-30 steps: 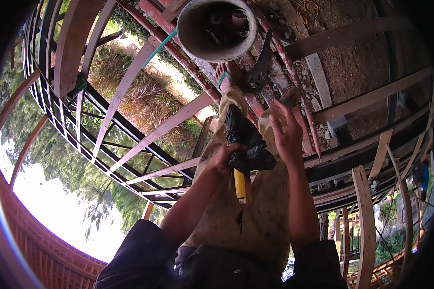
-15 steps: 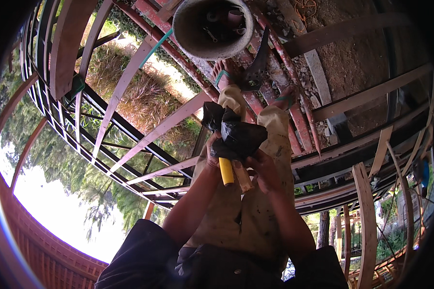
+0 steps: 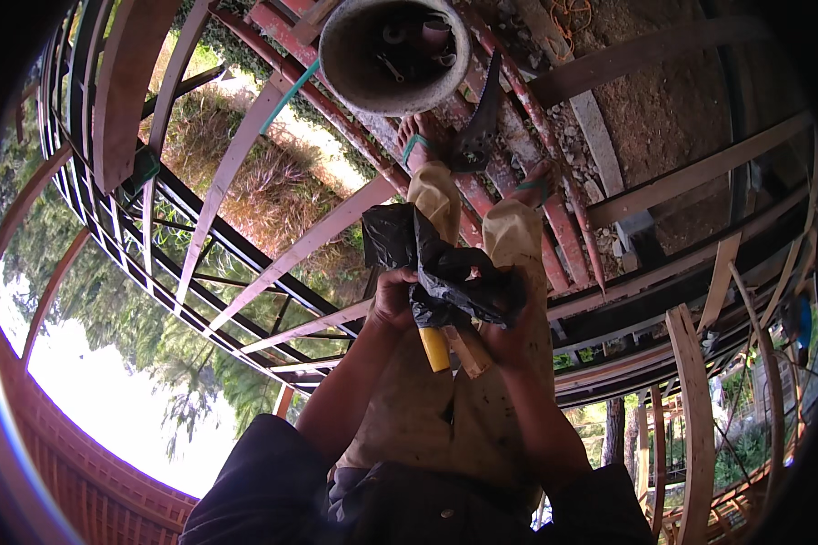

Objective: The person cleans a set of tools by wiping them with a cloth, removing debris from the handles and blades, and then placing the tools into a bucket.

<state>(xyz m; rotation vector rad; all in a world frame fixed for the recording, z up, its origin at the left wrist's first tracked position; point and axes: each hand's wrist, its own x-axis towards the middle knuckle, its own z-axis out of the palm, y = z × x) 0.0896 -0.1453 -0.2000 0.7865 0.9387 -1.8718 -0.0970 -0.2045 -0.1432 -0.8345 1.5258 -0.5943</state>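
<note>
Red beams point(image 3: 563, 238) | left hand point(image 3: 394, 298): clamped on black plastic point(image 3: 438, 280) | right hand point(image 3: 504, 341): fingers covered, grip unclear

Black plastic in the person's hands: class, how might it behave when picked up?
Probably floppy: the black plastic creases and folds between the left hand and right hand. Perhaps slippery, given its glossy sheen. By itself, likely light, since it looks thin.

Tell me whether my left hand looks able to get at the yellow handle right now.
Probably yes: the yellow handle sticks out bare below the black plastic, close to your left hand, though that hand must likely release the plastic first.
</note>
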